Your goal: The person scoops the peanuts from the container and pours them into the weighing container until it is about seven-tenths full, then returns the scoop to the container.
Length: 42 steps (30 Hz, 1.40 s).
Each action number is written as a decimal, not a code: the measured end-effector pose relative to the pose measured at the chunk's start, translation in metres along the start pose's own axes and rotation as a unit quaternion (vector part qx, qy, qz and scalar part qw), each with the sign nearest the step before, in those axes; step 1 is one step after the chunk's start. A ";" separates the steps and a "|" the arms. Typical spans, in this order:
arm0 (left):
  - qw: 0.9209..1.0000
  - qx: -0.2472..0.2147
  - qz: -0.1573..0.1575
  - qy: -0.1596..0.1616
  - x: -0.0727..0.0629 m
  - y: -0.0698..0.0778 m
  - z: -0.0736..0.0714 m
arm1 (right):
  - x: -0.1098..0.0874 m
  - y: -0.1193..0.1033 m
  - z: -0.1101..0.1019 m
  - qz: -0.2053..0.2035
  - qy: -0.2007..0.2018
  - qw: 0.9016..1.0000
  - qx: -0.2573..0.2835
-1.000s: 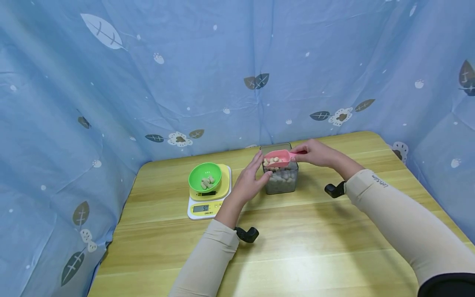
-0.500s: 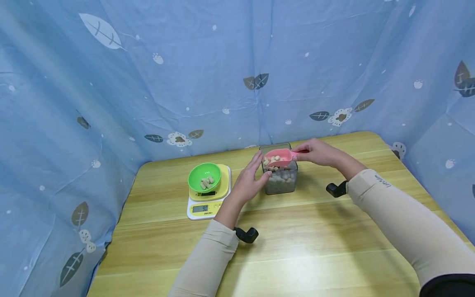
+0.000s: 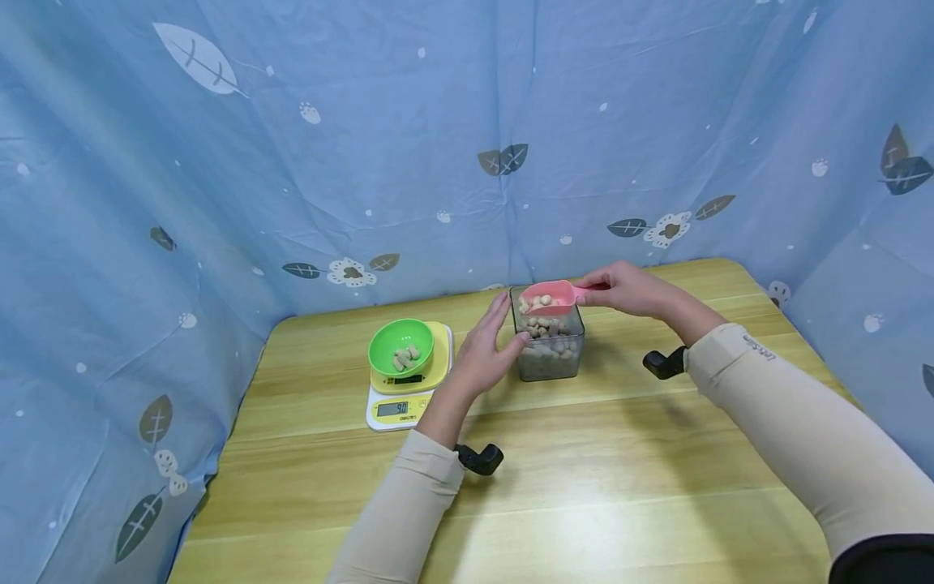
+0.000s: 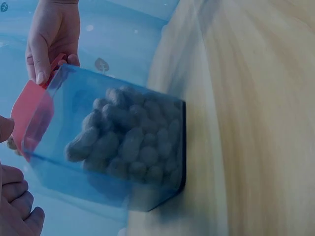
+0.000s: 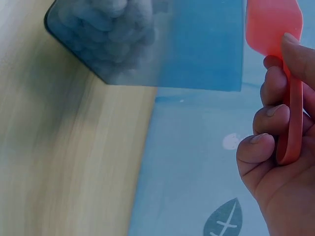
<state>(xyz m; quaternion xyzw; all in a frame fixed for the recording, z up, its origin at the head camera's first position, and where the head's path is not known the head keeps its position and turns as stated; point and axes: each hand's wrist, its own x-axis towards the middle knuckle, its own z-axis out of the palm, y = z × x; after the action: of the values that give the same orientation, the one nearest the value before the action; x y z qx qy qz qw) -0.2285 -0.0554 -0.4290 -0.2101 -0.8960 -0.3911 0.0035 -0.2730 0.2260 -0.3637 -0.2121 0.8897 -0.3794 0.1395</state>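
My right hand [image 3: 626, 290] grips the handle of a pink scoop [image 3: 560, 289], fingers curled round it in the right wrist view. Several peanuts [image 3: 541, 301] lie in the scoop, which is over the mouth of a clear grey square container [image 3: 549, 371]. Unshelled peanuts [image 4: 130, 140] fill the container's lower part. Beside its left side is my left hand [image 3: 477, 354], fingers extended and thumb near the front rim, holding nothing. A green bowl [image 3: 388, 342] with several peanuts stands on a yellow and white kitchen scale [image 3: 419, 403] left of that hand; the display reads about 9.0.
The wooden table [image 3: 584, 487] ends at a blue leaf-patterned curtain [image 3: 438, 146] behind and at both sides. The container stands near the table's back edge, right of the scale. Black wrist mounts [image 3: 480, 460] project from both sleeves.
My right hand has lifted the scoop a little up and back, exposing more of the peanuts in the container. My left hand has shifted slightly left. The bowl, scale and reading stay the same.
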 end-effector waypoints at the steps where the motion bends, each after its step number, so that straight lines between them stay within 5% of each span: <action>1: 1.000 0.003 0.000 0.004 -0.001 -0.001 -0.003 | 0.001 -0.002 0.000 0.000 0.001 1.000 -0.002; 15: 0.997 0.028 -0.028 0.061 -0.042 -0.032 -0.065 | 0.033 -0.043 0.018 -0.026 0.005 0.999 -0.041; 25: 0.990 0.053 -0.089 0.099 -0.077 -0.069 -0.103 | 0.063 -0.079 0.055 -0.060 -0.026 0.997 -0.029; 35: 0.983 0.069 -0.134 0.104 -0.099 -0.102 -0.116 | 0.090 -0.103 0.103 -0.099 -0.011 0.995 -0.017; 42: 0.980 0.068 -0.159 0.093 -0.103 -0.115 -0.113 | 0.098 -0.115 0.133 -0.072 0.000 0.997 -0.026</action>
<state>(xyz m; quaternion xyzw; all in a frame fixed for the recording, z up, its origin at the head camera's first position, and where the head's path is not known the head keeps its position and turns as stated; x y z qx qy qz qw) -0.1960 -0.2425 -0.4483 -0.0267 -0.9384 -0.3423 0.0384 -0.2726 0.0253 -0.3777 -0.2792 0.8818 -0.3647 0.1066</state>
